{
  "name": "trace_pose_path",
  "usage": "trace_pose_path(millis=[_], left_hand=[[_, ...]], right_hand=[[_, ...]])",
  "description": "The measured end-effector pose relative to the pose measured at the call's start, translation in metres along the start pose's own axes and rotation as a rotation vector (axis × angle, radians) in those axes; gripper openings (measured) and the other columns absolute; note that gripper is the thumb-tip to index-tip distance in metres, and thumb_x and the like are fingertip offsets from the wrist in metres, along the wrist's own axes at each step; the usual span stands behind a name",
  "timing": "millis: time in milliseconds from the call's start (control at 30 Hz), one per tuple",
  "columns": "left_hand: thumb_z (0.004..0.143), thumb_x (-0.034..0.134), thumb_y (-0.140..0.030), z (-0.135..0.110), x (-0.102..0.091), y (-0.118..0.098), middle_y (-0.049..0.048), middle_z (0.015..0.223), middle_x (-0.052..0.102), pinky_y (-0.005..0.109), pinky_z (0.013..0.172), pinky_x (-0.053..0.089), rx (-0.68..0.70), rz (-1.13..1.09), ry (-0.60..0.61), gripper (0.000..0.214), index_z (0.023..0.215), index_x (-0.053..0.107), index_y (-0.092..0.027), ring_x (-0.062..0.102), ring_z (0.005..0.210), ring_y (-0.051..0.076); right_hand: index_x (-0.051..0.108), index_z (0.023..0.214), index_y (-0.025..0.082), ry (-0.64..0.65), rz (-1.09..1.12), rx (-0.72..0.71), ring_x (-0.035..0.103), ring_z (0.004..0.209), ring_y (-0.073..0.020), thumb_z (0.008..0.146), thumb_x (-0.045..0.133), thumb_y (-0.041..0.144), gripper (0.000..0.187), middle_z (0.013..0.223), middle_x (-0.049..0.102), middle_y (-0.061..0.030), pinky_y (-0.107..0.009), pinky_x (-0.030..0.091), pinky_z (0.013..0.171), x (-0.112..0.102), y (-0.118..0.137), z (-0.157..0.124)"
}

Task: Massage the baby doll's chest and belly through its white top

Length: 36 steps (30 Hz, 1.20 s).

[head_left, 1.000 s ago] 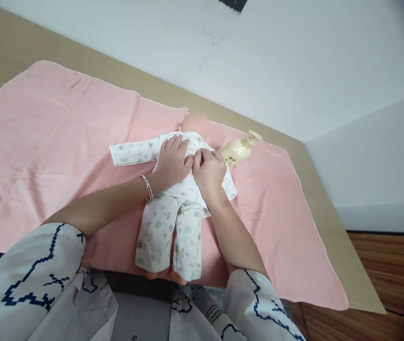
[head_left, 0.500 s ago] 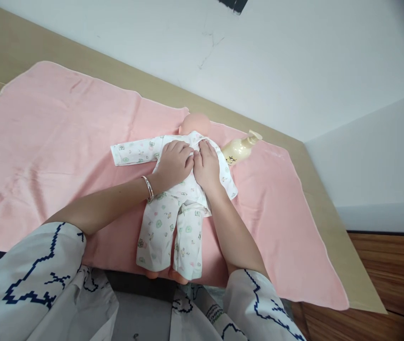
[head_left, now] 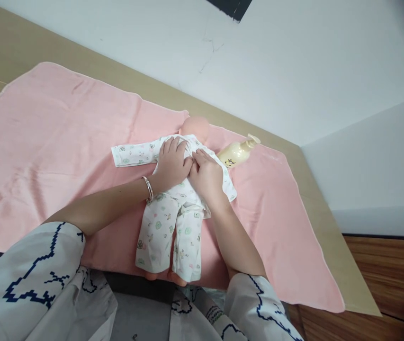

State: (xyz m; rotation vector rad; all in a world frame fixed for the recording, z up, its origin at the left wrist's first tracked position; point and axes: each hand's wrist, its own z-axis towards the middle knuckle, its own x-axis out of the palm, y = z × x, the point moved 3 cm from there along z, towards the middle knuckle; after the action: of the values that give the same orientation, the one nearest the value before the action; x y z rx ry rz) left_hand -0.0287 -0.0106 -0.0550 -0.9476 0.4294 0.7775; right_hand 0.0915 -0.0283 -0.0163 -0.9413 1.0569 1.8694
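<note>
A baby doll lies on the pink cloth, dressed in a white printed shirt and matching trousers. Its rounded head points away from me. My left hand rests on the left side of the shirt's chest, fingers extended and lying flat, thumb toward the middle. Beside it, my right hand has its fingers bent and closed on the shirt fabric near the centre. The two thumbs are close together. What lies under the fingertips is hidden.
A pale yellow pump bottle lies tilted on the cloth, right of the doll's shoulder. The pink cloth covers much of the tan table. A white wall stands behind, and a wooden surface shows at right.
My right hand has drawn slightly down toward me, its fingers going from stretched to bent on the shirt. My left hand has shifted a little left. The view has tilted slightly.
</note>
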Motion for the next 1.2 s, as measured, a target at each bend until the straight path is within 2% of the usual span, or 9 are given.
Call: trace_pose_path(millis=[200, 300, 400, 633, 767, 967, 1033, 1133, 1200], left_hand=[[0.094, 0.049, -0.024, -0.001, -0.001, 0.000, 0.0147, 0.140, 0.061, 0.049, 0.117, 0.038, 0.036, -0.048, -0.009, 0.027, 0.116, 0.063, -0.017, 0.052, 0.135, 0.030], [0.095, 0.048, -0.023, -0.002, -0.001, 0.000, 0.0131, 0.136, 0.064, 0.047, 0.116, 0.040, 0.060, -0.068, -0.022, 0.024, 0.111, 0.064, -0.017, 0.054, 0.133, 0.028], [0.094, 0.049, -0.021, -0.003, -0.001, 0.000, 0.0127, 0.135, 0.065, 0.046, 0.116, 0.040, 0.070, -0.067, -0.027, 0.022, 0.110, 0.064, -0.017, 0.054, 0.134, 0.027], [0.093, 0.049, -0.020, -0.003, -0.003, -0.002, 0.0136, 0.133, 0.065, 0.045, 0.116, 0.041, 0.058, -0.062, -0.046, 0.025, 0.111, 0.066, -0.016, 0.055, 0.131, 0.027], [0.094, 0.050, -0.021, -0.003, -0.004, -0.002, 0.0138, 0.134, 0.065, 0.045, 0.116, 0.042, 0.054, -0.063, -0.052, 0.028, 0.116, 0.066, -0.016, 0.055, 0.132, 0.028], [0.093, 0.053, -0.024, -0.003, -0.003, 0.000, 0.0148, 0.136, 0.063, 0.046, 0.116, 0.042, 0.054, -0.060, -0.048, 0.031, 0.120, 0.065, -0.014, 0.054, 0.133, 0.029], [0.091, 0.053, -0.023, -0.003, -0.002, 0.001, 0.0165, 0.138, 0.062, 0.046, 0.118, 0.040, 0.039, -0.059, -0.049, 0.037, 0.125, 0.062, -0.011, 0.053, 0.135, 0.031], [0.092, 0.051, -0.025, -0.002, -0.001, 0.001, 0.0188, 0.145, 0.058, 0.049, 0.122, 0.036, 0.004, -0.082, -0.026, 0.049, 0.137, 0.053, -0.008, 0.048, 0.141, 0.033], [0.093, 0.048, -0.026, -0.002, -0.001, 0.002, 0.0192, 0.148, 0.055, 0.050, 0.124, 0.034, -0.010, -0.105, -0.004, 0.052, 0.142, 0.048, -0.009, 0.046, 0.144, 0.032]], right_hand=[[0.053, 0.145, 0.018, -0.024, 0.302, 0.003, 0.044, 0.150, -0.0235, 0.095, 0.042, 0.026, 0.052, 0.156, 0.052, -0.0114, -0.053, 0.038, 0.124, 0.019, -0.025, 0.011], [0.060, 0.135, 0.023, -0.064, 0.381, -0.022, 0.045, 0.149, -0.0230, 0.095, 0.046, 0.030, 0.044, 0.154, 0.055, -0.0104, -0.053, 0.038, 0.123, 0.023, -0.034, 0.012], [0.069, 0.120, 0.023, -0.077, 0.362, -0.029, 0.043, 0.151, -0.0238, 0.097, 0.044, 0.030, 0.035, 0.151, 0.058, -0.0100, -0.056, 0.035, 0.124, 0.024, -0.034, 0.010], [0.060, 0.140, 0.016, -0.010, 0.179, 0.083, 0.025, 0.159, -0.0316, 0.099, 0.038, 0.032, 0.049, 0.163, 0.041, -0.0171, -0.064, 0.017, 0.127, 0.023, -0.026, 0.011], [0.057, 0.141, 0.012, -0.027, 0.113, 0.167, 0.023, 0.158, -0.0346, 0.098, 0.041, 0.034, 0.051, 0.163, 0.039, -0.0213, -0.068, 0.013, 0.126, 0.024, -0.026, 0.011], [0.049, 0.146, 0.009, -0.024, 0.082, 0.297, 0.016, 0.159, -0.0423, 0.097, 0.042, 0.042, 0.059, 0.165, 0.029, -0.0288, -0.082, 0.011, 0.116, 0.025, -0.029, 0.010], [0.046, 0.148, 0.009, -0.059, 0.060, 0.263, 0.011, 0.160, -0.0424, 0.096, 0.043, 0.042, 0.061, 0.167, 0.025, -0.0283, -0.081, 0.010, 0.117, 0.021, -0.026, 0.008], [0.040, 0.153, 0.013, -0.163, 0.035, 0.122, 0.004, 0.162, -0.0365, 0.096, 0.043, 0.039, 0.063, 0.171, 0.018, -0.0202, -0.072, 0.011, 0.124, 0.014, -0.016, 0.004], [0.040, 0.154, 0.015, -0.149, 0.075, 0.056, 0.011, 0.162, -0.0311, 0.097, 0.038, 0.035, 0.060, 0.170, 0.025, -0.0164, -0.065, 0.015, 0.128, 0.014, -0.011, 0.001]])
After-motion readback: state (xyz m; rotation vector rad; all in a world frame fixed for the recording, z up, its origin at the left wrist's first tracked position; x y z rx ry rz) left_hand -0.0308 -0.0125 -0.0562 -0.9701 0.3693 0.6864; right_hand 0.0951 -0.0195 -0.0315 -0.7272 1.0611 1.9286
